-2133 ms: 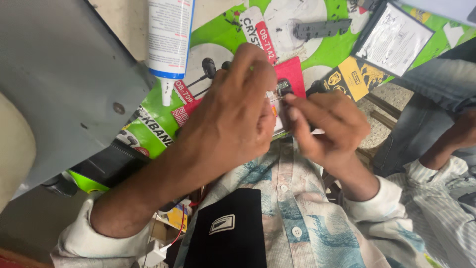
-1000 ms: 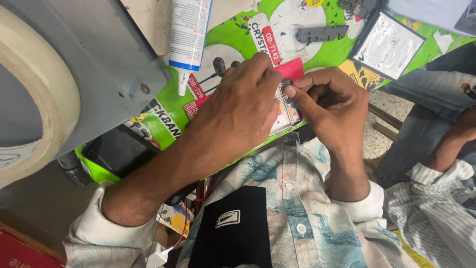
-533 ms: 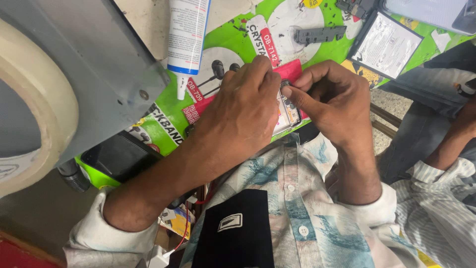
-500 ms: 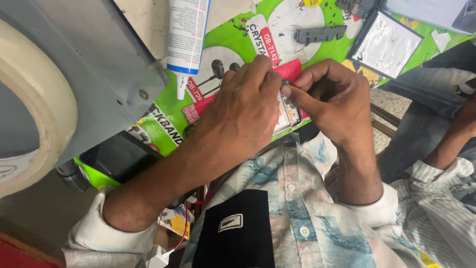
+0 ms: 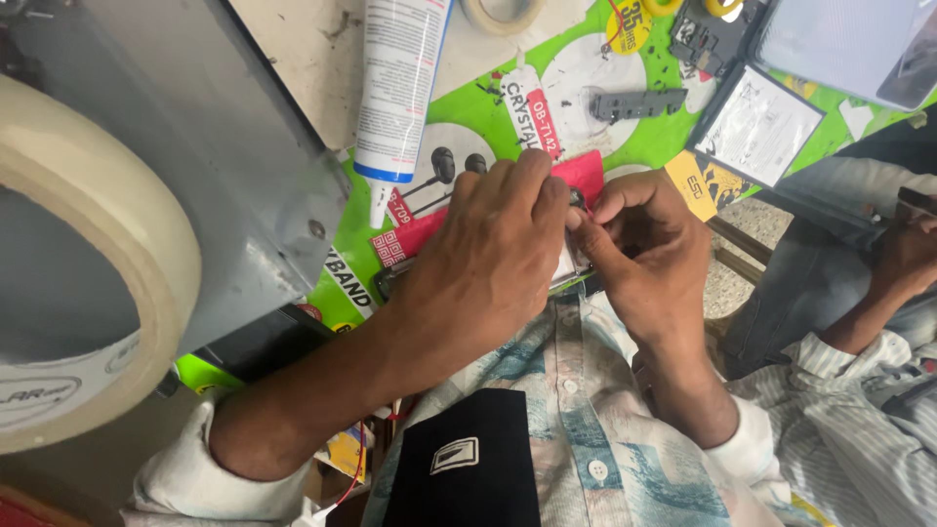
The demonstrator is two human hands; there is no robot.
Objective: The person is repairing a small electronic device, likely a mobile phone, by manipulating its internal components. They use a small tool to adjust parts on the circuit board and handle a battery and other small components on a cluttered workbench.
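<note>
Hands: the left hand (image 5: 488, 254) lies palm down over a small flat device (image 5: 571, 273), fingers (image 5: 532, 181) stretched across its top; the right hand (image 5: 644, 244) is curled, thumb and forefinger pinched tight at the device's right edge
Grip: left pressing the device down, right nipping something too small to make out at that edge
Device: mostly hidden under the left hand, only a pale sliver with a dark rim shows between the two hands; it rests on a red card (image 5: 586, 171) on the green printed mat (image 5: 478, 117)
Surface: the mat covers it; everything below is placed from the device
Above the device: a white glue tube (image 5: 402, 88) with a blue band, nozzle pointing down toward it; farther up, a tape ring (image 5: 503, 12)
Upper right of the device: a grey plastic strip (image 5: 636, 102), a dark-framed flat panel (image 5: 759, 127), a yellow sticker (image 5: 699, 183)
Left of the device: a grey metal box (image 5: 195, 166), and beyond it a big roll of masking tape (image 5: 88, 263) close to the camera
Right of the device: another person's hand (image 5: 903, 254) in a striped sleeve, apart from the work
Progress: judged mid-way; the device is held steady and its edge is being worked, nothing shows it closed up or set aside, and the glue tube lies untouched
</note>
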